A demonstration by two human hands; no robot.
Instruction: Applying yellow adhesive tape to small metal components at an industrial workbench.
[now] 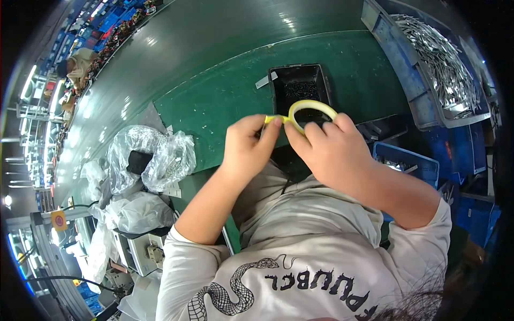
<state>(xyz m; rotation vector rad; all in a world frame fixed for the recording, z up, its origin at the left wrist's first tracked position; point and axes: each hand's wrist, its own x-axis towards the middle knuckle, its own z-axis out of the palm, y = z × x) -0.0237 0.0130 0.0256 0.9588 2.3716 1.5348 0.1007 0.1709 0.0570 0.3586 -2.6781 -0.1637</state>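
Observation:
A roll of yellow tape (311, 104) is held up over the near edge of the green table (225, 80). My right hand (334, 150) is closed around the roll's near right side. The tape's loose end (274, 119) is pinched between the thumb and fingers of my left hand (249, 142), and a short strip stretches between the two hands. Just beyond the roll stands a black bin (300, 85) with small dark pieces in it. A flat light metal plate (266, 80) lies against the bin's left rim.
A large blue-grey crate (417, 96) of thin metal strips (439, 59) stands at the far right. Below it is a smaller blue bin (409, 158) with metal parts. Clear plastic bags (174, 160) lie at the left, around a black piece (139, 161).

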